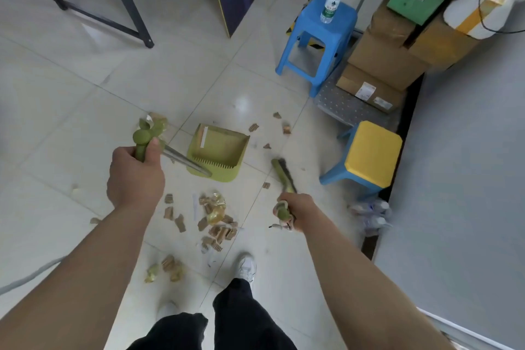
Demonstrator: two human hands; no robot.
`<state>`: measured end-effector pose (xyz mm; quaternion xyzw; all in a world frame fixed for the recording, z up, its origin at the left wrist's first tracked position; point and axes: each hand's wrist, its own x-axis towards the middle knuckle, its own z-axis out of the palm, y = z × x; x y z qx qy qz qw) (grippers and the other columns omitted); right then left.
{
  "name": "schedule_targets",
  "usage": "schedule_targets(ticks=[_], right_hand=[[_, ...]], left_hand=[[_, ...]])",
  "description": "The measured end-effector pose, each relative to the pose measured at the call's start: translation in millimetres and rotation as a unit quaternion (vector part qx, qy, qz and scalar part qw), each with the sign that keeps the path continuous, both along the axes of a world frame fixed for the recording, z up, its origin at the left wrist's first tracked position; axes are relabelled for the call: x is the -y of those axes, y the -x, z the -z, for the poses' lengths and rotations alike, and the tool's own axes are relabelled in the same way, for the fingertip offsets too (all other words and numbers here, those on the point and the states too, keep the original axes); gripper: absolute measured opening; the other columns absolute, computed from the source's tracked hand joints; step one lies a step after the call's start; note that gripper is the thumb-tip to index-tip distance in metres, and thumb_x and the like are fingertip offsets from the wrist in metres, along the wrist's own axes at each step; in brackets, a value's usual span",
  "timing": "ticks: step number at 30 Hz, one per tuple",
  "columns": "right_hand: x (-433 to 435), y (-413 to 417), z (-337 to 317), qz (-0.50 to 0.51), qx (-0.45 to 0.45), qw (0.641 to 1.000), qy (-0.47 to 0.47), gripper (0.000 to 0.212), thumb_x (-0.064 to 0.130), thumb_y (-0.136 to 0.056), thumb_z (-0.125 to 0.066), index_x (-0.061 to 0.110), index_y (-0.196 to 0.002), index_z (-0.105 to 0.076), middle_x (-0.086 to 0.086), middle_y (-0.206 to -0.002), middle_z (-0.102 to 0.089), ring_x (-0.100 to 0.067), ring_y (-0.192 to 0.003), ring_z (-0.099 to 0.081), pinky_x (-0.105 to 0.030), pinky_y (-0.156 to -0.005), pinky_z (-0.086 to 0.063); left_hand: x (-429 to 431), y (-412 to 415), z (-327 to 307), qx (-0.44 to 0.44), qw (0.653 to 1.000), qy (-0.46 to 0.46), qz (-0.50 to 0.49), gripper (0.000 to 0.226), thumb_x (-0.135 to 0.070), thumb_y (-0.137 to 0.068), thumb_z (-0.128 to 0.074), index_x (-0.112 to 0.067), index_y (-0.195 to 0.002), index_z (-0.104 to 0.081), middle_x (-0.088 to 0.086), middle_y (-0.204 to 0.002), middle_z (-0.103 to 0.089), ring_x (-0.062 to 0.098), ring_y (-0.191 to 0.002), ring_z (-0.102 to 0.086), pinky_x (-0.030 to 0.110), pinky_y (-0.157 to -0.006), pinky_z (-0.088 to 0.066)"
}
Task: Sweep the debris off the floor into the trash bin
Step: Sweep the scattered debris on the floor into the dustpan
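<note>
1. My left hand is closed in a full fist around the green grip at the top of the dustpan handle, thumb pressed along the side of the grip.
2. From that grip a metal shaft slants down to the green dustpan, which sits on the pale tiled floor with its open mouth facing away from me and its comb-like teeth along the near wall.
3. Inside the dustpan I can see one pale strip lying near the left wall; otherwise the tray looks bare.
4. My right hand is wrapped tight around the green end of the broom; the broom is blurred, and its dark bristle head sits just right of the dustpan.
5. The debris is mostly small brown corrugated cardboard scraps, mixed with crinkled yellowish wrappers and a few white paper slips.
6. The main heap lies between my two arms, nearer to me than the dustpan, just ahead of my white shoe.
7. A smaller cluster sits left of that shoe, and loose scraps are scattered beyond the dustpan toward the blue stool.
8. I cannot pick out a trash bin with certainty.
</note>
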<state>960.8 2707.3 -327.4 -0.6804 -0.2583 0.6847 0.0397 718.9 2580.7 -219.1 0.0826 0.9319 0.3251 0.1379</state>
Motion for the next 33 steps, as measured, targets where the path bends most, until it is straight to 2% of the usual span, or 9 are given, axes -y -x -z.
schedule_targets(ticks=[5, 11, 14, 16, 20, 25, 28, 31, 33], right_hand=[[4, 0, -24, -0.087, -0.036, 0.996, -0.002, 0.017, -0.011, -0.076, -0.054, 0.001, -0.064, -0.052, -0.01, -0.049, -0.052, -0.016, -0.034, -0.049, -0.017, -0.04, -0.037], [-14, 3, -54, -0.098, -0.055, 0.992, -0.061, 0.012, -0.005, -0.057, -0.055, 0.005, -0.051, -0.055, -0.015, -0.069, -0.05, -0.025, -0.062, -0.049, -0.023, -0.051, -0.04], [-31, 0, -55, -0.093, -0.025, 0.99, -0.104, 0.032, -0.016, -0.07, -0.049, 0.007, -0.049, -0.055, -0.011, -0.056, -0.051, -0.022, -0.058, -0.047, -0.019, -0.041, -0.036], [-42, -3, -45, -0.039, -0.029, 0.996, -0.078, 0.049, -0.014, -0.082, -0.047, 0.009, -0.041, -0.058, -0.005, -0.046, -0.051, -0.017, -0.044, -0.05, -0.019, -0.041, -0.04], [-59, 11, -23, -0.001, 0.004, 0.998, -0.063, 0.021, -0.002, -0.088, -0.05, 0.008, -0.07, -0.05, -0.003, -0.052, -0.052, -0.013, -0.041, -0.048, -0.018, -0.04, -0.043], [-68, 55, -2, -0.009, 0.034, 0.997, -0.07, 0.017, 0.002, -0.088, -0.052, 0.009, -0.072, -0.05, -0.007, -0.072, -0.05, -0.016, -0.052, -0.047, -0.018, -0.038, -0.044], [-55, 78, 6, 0.012, 0.027, 0.999, -0.033, 0.019, -0.007, -0.082, -0.055, 0.005, -0.068, -0.05, -0.008, -0.063, -0.044, -0.02, -0.053, -0.047, -0.02, -0.038, -0.044], [-30, 94, 10, -0.093, 0.045, 0.994, -0.028, 0.01, -0.005, -0.076, -0.06, 0.003, -0.071, -0.055, -0.01, -0.065, -0.048, -0.02, -0.051, -0.05, -0.023, -0.049, -0.039], [-13, 100, 2, -0.157, 0.067, 0.985, -0.033, 0.009, -0.001, -0.078, -0.06, 0.004, -0.072, -0.055, -0.009, -0.063, -0.051, -0.019, -0.051, -0.05, -0.021, -0.046, -0.039]], left_hand=[[1, -3, -1, 0.006, 1.0, -0.01, -0.016, 0.061, -0.068, -0.088, -0.043, -0.01, -0.106, -0.054, 0.009, -0.096, -0.067, 0.038, -0.085, -0.065, 0.047, -0.083, -0.05], [6, 2, -7, 0.009, 1.0, -0.012, -0.022, 0.056, -0.059, -0.093, -0.046, -0.007, -0.112, -0.052, 0.012, -0.104, -0.065, 0.038, -0.092, -0.06, 0.044, -0.08, -0.043], [15, 12, -8, 0.009, 0.999, -0.02, -0.034, 0.056, -0.059, -0.093, -0.046, -0.006, -0.113, -0.052, 0.011, -0.104, -0.064, 0.035, -0.088, -0.057, 0.043, -0.079, -0.042], [21, 18, -8, 0.01, 0.999, -0.021, -0.037, 0.056, -0.057, -0.094, -0.046, -0.005, -0.114, -0.052, 0.009, -0.102, -0.061, 0.031, -0.084, -0.051, 0.04, -0.076, -0.038], [33, 36, -5, 0.01, 0.999, -0.025, -0.042, 0.054, -0.057, -0.095, -0.045, -0.006, -0.112, -0.051, 0.007, -0.1, -0.059, 0.029, -0.083, -0.05, 0.037, -0.074, -0.036], [39, 61, 0, 0.009, 0.999, -0.011, -0.04, 0.051, -0.055, -0.095, -0.047, -0.006, -0.109, -0.051, 0.004, -0.094, -0.056, 0.029, -0.083, -0.049, 0.037, -0.074, -0.036], [41, 72, 2, 0.007, 0.999, -0.003, -0.039, 0.05, -0.055, -0.095, -0.047, -0.007, -0.108, -0.051, 0.003, -0.093, -0.055, 0.028, -0.083, -0.048, 0.037, -0.074, -0.034], [45, 81, 2, 0.018, 0.999, 0.002, -0.037, 0.049, -0.055, -0.095, -0.047, -0.008, -0.108, -0.051, 0.003, -0.096, -0.059, 0.027, -0.083, -0.05, 0.036, -0.074, -0.033], [47, 85, 1, 0.024, 0.999, 0.0, -0.039, 0.05, -0.056, -0.094, -0.046, -0.008, -0.108, -0.051, 0.004, -0.097, -0.062, 0.028, -0.084, -0.051, 0.036, -0.075, -0.034]])
